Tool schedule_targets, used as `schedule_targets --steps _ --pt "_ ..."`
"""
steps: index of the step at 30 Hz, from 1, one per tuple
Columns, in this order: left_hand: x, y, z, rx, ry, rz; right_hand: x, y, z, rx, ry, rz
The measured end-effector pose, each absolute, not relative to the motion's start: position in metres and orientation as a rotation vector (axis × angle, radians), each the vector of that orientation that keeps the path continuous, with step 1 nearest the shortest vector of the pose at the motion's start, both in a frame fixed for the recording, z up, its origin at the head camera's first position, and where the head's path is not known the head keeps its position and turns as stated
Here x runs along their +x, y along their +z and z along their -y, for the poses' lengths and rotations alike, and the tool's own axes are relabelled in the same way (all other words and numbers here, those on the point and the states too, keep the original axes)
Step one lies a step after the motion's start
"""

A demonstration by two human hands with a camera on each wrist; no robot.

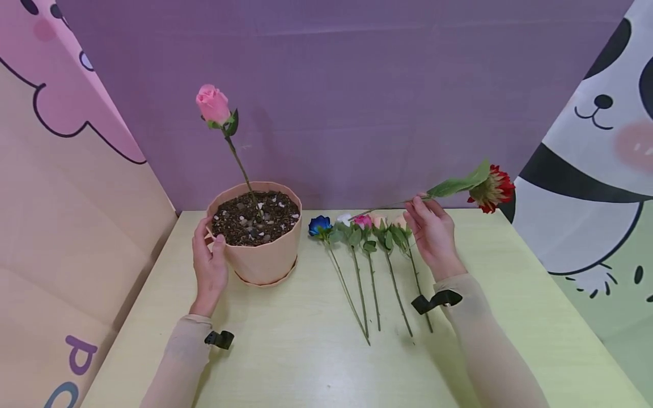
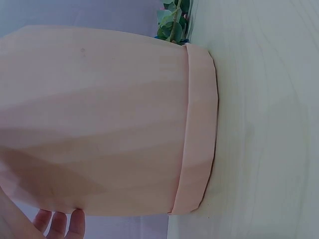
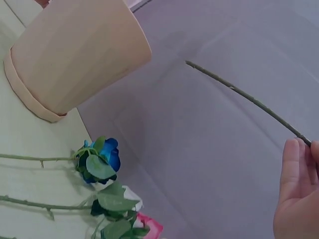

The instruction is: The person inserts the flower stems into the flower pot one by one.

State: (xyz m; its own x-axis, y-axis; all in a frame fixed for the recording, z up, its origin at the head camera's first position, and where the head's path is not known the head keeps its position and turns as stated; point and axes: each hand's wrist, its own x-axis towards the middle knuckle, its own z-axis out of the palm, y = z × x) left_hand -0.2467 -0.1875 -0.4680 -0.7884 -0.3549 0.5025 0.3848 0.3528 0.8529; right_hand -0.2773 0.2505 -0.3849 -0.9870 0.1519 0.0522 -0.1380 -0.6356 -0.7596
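Note:
My left hand (image 1: pixel 210 271) holds the left side of a pale pink flowerpot (image 1: pixel 265 263), thumb on the near side below the rim. In the left wrist view its fingertips (image 2: pixel 76 221) touch the pot's wall. A pink rose (image 1: pixel 213 105) stands in the dark, pebbly soil (image 1: pixel 236 229), leaning slightly left. My right hand (image 1: pixel 433 235) pinches the stem of a red flower (image 1: pixel 496 191) above the table. The bloom points right; the bare stem (image 3: pixel 249 99) reaches left toward the pot, its cut end free in the air.
Several flowers lie in a row right of the pot, blooms toward the back: a blue rose (image 1: pixel 319 225), a white one, a magenta one (image 1: pixel 363 221) and pale peach ones. A purple cloth (image 1: pixel 347 102) hangs behind the table (image 1: pixel 306 368); printed panels stand at both sides.

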Motion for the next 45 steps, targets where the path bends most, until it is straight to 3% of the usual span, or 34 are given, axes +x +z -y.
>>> schedule_targets --steps 18,45 --pt "-0.246 -0.465 0.186 0.031 -1.578 1.992 -0.296 -0.359 -0.201 0.111 2.538 1.465" --pt "-0.246 -0.463 0.185 0.068 -1.585 1.995 -0.323 -0.325 -0.107 0.442 1.873 1.956"
